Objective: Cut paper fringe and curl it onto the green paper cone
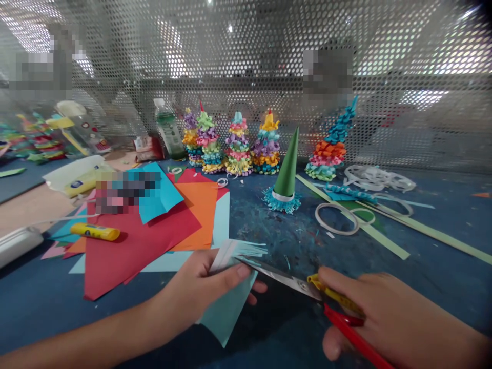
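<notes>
A folded strip of light blue paper point(230, 302) is pinched in my left hand point(203, 282), thumb on top. Its far end is cut into thin fringe, and a whitish band runs along its edge. My right hand point(369, 307) is closed round the red and yellow handles of a pair of scissors point(288, 279). The scissor tips reach the paper just beyond my left thumb. Farther back stands a green paper cone point(286, 169) with a blue fringe round its base and a white band above it.
Coloured paper sheets point(154, 246) lie at left with a yellow glue stick point(96, 231) on them. Fringed paper trees point(238, 146) and a green bottle point(169, 130) stand before the perforated metal screen point(246, 66). Tape rings point(336, 219) and pale green strips point(384, 238) lie at right.
</notes>
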`<action>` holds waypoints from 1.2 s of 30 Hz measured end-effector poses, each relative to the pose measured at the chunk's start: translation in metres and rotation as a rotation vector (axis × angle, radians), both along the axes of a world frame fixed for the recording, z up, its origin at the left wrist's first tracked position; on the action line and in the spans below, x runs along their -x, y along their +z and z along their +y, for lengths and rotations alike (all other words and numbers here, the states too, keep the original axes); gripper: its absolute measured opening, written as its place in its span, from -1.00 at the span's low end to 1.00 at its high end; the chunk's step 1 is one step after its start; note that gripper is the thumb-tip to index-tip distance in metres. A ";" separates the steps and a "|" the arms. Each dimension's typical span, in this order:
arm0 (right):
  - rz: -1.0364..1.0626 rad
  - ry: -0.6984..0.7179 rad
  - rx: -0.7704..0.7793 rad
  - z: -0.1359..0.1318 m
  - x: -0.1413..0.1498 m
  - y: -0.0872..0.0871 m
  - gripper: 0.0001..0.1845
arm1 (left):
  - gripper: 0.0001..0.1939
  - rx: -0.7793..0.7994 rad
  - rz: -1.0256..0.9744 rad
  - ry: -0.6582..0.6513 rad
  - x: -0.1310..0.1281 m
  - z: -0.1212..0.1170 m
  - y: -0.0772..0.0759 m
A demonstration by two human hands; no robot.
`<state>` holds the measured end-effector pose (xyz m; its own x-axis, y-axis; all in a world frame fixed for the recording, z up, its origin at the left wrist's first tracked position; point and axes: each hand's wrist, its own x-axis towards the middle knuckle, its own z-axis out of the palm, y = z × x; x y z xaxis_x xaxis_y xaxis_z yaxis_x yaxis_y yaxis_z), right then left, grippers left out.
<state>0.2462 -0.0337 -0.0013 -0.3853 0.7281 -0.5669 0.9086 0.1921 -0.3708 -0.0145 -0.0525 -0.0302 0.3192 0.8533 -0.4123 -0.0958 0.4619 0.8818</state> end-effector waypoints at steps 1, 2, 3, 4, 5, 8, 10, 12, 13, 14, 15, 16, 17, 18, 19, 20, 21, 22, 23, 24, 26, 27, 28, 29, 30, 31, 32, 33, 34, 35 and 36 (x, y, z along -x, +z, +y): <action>-0.007 0.004 -0.003 0.000 0.000 0.000 -0.83 | -0.49 0.009 -0.009 0.002 0.000 0.001 0.000; -0.011 0.011 -0.004 0.000 -0.001 0.001 -0.84 | -0.49 0.014 -0.019 0.006 0.000 0.002 -0.001; -0.012 0.018 -0.003 -0.001 -0.002 0.000 -0.86 | -0.49 0.016 -0.030 0.011 0.000 0.002 -0.001; -0.013 0.021 0.000 -0.001 -0.004 0.000 -0.87 | -0.50 0.015 -0.038 0.011 0.000 0.003 -0.002; -0.014 0.025 -0.007 0.000 -0.005 -0.001 -0.88 | -0.51 0.014 -0.044 0.012 0.000 0.003 -0.003; 0.002 0.053 -0.039 0.003 -0.009 -0.005 -0.90 | -0.53 0.030 -0.041 -0.004 0.001 0.003 -0.004; 0.005 0.086 -0.073 0.005 -0.011 -0.007 -0.96 | -0.51 0.054 -0.034 -0.006 0.001 0.003 -0.003; 0.010 0.100 -0.094 0.008 -0.011 -0.008 -0.95 | -0.50 0.070 -0.033 -0.006 0.001 0.004 -0.003; 0.015 0.092 -0.094 0.009 -0.010 -0.008 -0.93 | -0.51 0.072 -0.033 -0.009 0.002 0.004 -0.002; 0.027 0.078 -0.087 0.009 -0.010 -0.007 -0.92 | -0.52 0.069 -0.032 -0.018 0.002 0.005 -0.002; 0.045 0.059 -0.078 0.010 -0.009 -0.007 -0.92 | -0.53 0.062 -0.028 -0.029 0.002 0.005 -0.001; 0.060 0.038 -0.074 0.010 -0.008 -0.008 -0.93 | -0.55 0.056 -0.024 -0.037 0.003 0.006 -0.001; 0.067 0.019 -0.076 0.010 -0.009 -0.008 -0.91 | -0.56 0.050 -0.019 -0.042 0.003 0.007 -0.001; 0.070 0.003 -0.083 0.010 -0.010 -0.009 -0.89 | -0.56 0.042 -0.012 -0.044 0.003 0.007 -0.001; 0.071 -0.006 -0.087 0.009 -0.012 -0.011 -0.86 | -0.56 0.032 -0.003 -0.045 0.003 0.008 -0.001; 0.072 -0.009 -0.094 0.008 -0.015 -0.013 -0.81 | -0.56 0.021 0.007 -0.044 0.003 0.009 -0.001; 0.079 -0.002 -0.097 0.007 -0.018 -0.015 -0.74 | -0.55 0.013 0.018 -0.041 0.004 0.010 0.000; 0.093 0.012 -0.096 0.006 -0.021 -0.018 -0.68 | -0.54 0.002 0.036 -0.039 0.004 0.010 0.000; 0.109 0.028 -0.090 0.005 -0.024 -0.019 -0.63 | -0.53 -0.007 0.057 -0.035 0.004 0.011 0.001; 0.122 0.042 -0.085 0.004 -0.027 -0.021 -0.60 | -0.52 -0.018 0.077 -0.026 0.005 0.011 0.001; 0.118 0.059 -0.083 0.003 -0.028 -0.022 -0.56 | -0.53 -0.053 0.103 -0.001 0.006 0.012 0.001; 0.104 0.062 -0.083 0.003 -0.028 -0.022 -0.55 | -0.54 -0.073 0.108 0.010 0.007 0.013 0.001; 0.094 0.065 -0.089 0.003 -0.027 -0.021 -0.54 | -0.55 -0.090 0.110 0.020 0.008 0.013 0.000; 0.094 0.068 -0.094 0.004 -0.025 -0.020 -0.54 | -0.57 -0.103 0.115 0.027 0.008 0.013 -0.001; 0.105 0.066 -0.095 0.005 -0.023 -0.019 -0.53 | -0.58 -0.114 0.123 0.030 0.009 0.013 -0.002; 0.125 0.060 -0.090 0.005 -0.022 -0.018 -0.52 | -0.59 -0.120 0.136 0.031 0.009 0.013 -0.003; 0.147 0.050 -0.077 0.005 -0.020 -0.018 -0.52 | -0.59 -0.124 0.149 0.032 0.009 0.013 -0.003; 0.167 0.039 -0.064 0.005 -0.019 -0.018 -0.51 | -0.58 -0.127 0.161 0.030 0.010 0.013 -0.004; 0.184 0.030 -0.053 0.005 -0.018 -0.018 -0.50 | -0.58 -0.130 0.167 0.024 0.009 0.013 -0.004; 0.192 0.024 -0.049 0.004 -0.018 -0.018 -0.50 | -0.57 -0.131 0.172 0.016 0.009 0.012 -0.004; 0.194 0.024 -0.050 0.004 -0.017 -0.019 -0.51 | -0.56 -0.129 0.175 0.005 0.008 0.012 -0.004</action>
